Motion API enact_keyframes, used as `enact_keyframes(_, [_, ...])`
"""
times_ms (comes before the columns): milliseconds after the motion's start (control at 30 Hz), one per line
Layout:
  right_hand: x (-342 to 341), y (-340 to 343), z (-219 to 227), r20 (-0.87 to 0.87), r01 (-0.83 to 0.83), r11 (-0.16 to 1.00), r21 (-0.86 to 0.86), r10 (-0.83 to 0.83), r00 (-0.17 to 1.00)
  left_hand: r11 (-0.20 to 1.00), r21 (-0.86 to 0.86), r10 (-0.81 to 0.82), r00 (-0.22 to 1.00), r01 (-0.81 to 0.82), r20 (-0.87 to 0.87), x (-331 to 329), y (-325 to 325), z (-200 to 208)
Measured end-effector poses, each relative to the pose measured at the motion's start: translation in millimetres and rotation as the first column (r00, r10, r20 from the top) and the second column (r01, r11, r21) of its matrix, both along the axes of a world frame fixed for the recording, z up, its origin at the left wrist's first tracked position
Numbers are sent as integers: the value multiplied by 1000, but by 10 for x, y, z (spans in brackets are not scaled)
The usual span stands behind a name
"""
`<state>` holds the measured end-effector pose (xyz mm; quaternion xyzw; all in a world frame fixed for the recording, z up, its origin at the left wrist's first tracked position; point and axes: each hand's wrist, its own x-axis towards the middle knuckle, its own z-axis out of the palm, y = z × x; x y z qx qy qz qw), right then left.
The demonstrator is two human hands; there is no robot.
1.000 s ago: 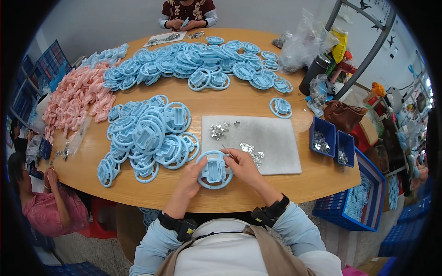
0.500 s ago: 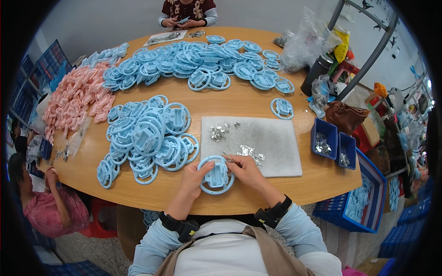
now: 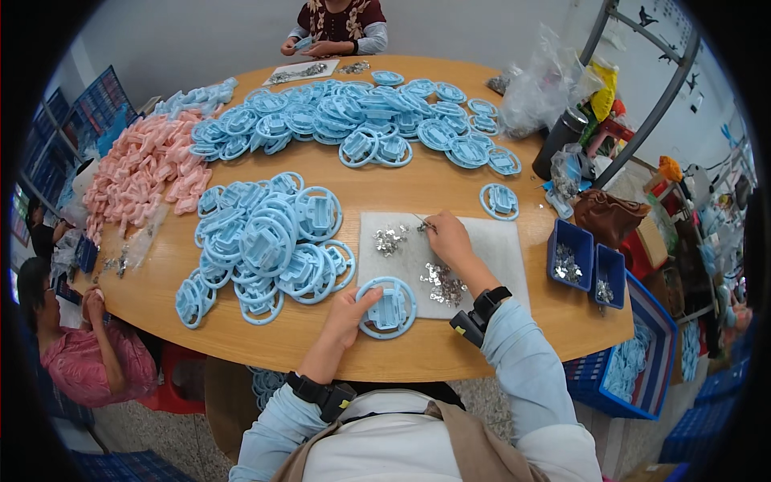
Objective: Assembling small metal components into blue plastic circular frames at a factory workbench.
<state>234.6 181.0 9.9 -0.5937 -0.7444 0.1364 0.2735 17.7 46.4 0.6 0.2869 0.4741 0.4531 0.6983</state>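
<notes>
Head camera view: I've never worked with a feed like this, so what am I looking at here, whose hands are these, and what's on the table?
This is a wide fisheye camera worn on a person's head, looking down at their own two bare hands, so the forearms come in from the bottom edge and straight lines bend near the rim. No machine is involved. The left hand steadies a light blue ring-shaped plastic part at the near edge of the round wooden table. The right hand reaches over a grey mat strewn with small shiny metal pieces and seems to pinch one; it is too small to be sure. To the left lies a heap of the same blue parts, another spreads farther back, and a pile of pink parts sits far left. Two small blue bins stand at the right. Other people sit at the far side and at the left.
</notes>
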Motion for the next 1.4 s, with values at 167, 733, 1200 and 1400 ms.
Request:
enact_keyframes(167, [8,51,9,0,-42,997,-59,42,999,1000,17,-1,1000,1,-1,-1,-6,-43])
enact_keyframes(733, [-233,-79,8,94,-135,989,-57,140,986,1000,19,-4,1000,3,17,12,-23,9])
enact_keyframes(1200, [-222,-457,457,-513,-434,786,-441,176,840,964,244,125,988,-101,-86,162,-15,66])
enact_keyframes(1400, [-238,-461,357,-395,-351,834,-426,178,901,979,197,-27,988,58,-154,91,55,87])
